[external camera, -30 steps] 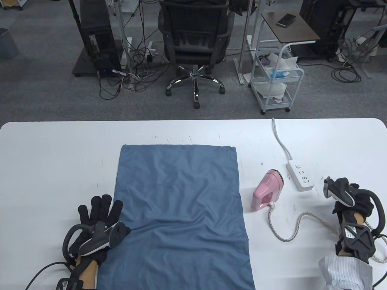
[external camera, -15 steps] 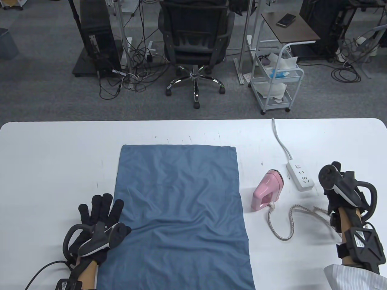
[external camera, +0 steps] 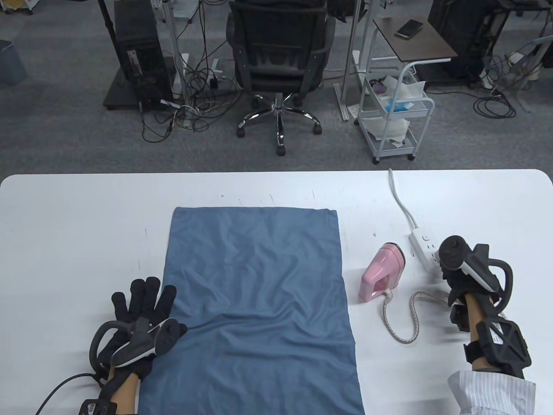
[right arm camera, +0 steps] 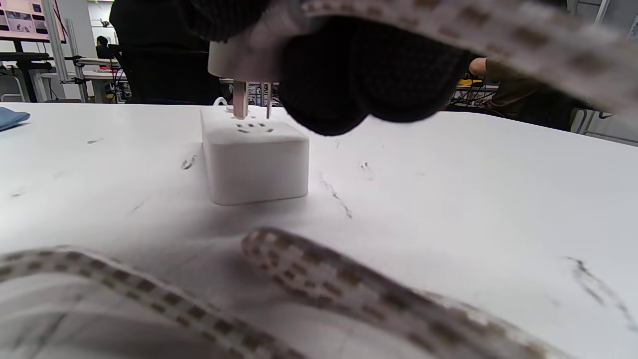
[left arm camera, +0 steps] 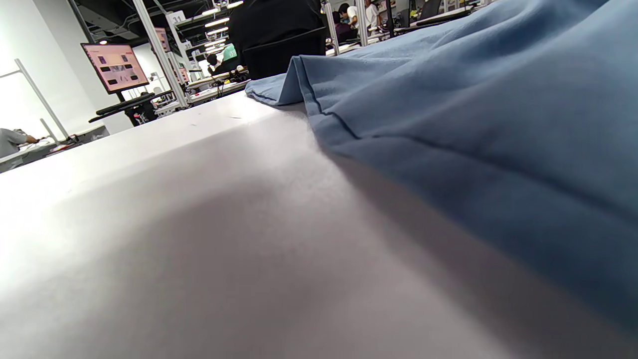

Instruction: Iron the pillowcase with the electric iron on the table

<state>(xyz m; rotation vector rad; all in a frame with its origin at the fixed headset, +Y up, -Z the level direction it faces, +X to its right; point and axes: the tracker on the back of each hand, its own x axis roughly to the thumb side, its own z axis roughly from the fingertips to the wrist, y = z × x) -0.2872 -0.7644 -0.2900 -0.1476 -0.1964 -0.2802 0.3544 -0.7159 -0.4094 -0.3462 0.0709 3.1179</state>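
Observation:
A blue pillowcase (external camera: 259,298) lies wrinkled and flat on the white table (external camera: 86,225); its edge fills the left wrist view (left arm camera: 473,124). A pink iron (external camera: 382,271) stands to its right, its braided cord (external camera: 402,320) looping toward my right hand (external camera: 453,276). My right hand grips the iron's white plug (right arm camera: 239,60), its prongs just above the sockets of the white power strip (right arm camera: 254,154), also seen in the table view (external camera: 421,242). My left hand (external camera: 142,311) rests flat with fingers spread on the pillowcase's left edge.
The power strip's white cable (external camera: 399,199) runs off the table's far edge. Beyond the table stand an office chair (external camera: 278,65), a white cart (external camera: 395,116) and a computer tower (external camera: 138,52) with floor cables.
My right hand has moved left and forward with the plug, from the table's right side to over the power strip. The cord loop has shifted with it. My left hand has stayed still.

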